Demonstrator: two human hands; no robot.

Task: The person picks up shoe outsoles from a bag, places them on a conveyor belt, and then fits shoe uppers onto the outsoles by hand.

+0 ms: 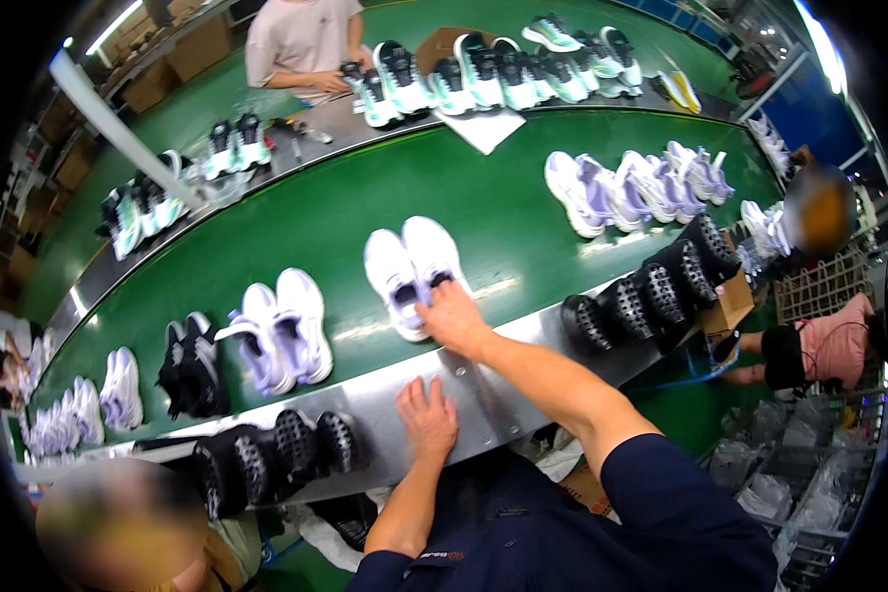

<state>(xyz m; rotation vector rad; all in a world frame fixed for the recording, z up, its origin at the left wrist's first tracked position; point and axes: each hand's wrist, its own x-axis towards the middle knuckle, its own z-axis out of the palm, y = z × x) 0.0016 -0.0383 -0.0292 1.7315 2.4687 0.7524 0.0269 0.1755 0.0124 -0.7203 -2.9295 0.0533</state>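
A pair of white and lavender sneakers lies in front of me on the green belt, toes pointing away: a left sneaker [390,266] and a right sneaker [431,247]. My right hand [454,318] is closed at the heel opening of the right sneaker, its fingertips partly hidden at the dark insole. The fingers of my left hand [428,418] are stretched out on the metal ledge [485,403], near the belt's edge, with nothing held. To the left another white and lavender pair [301,326] rests on the belt.
Black studded shoe-shaped pieces [629,308] line the ledge at right, with more [296,442] at left. Black sneakers [193,365] and further white pairs [651,185] sit on the belt. Across it, a person [301,44] stands by a bench of mint-and-black sneakers [479,71]. Co-workers flank me.
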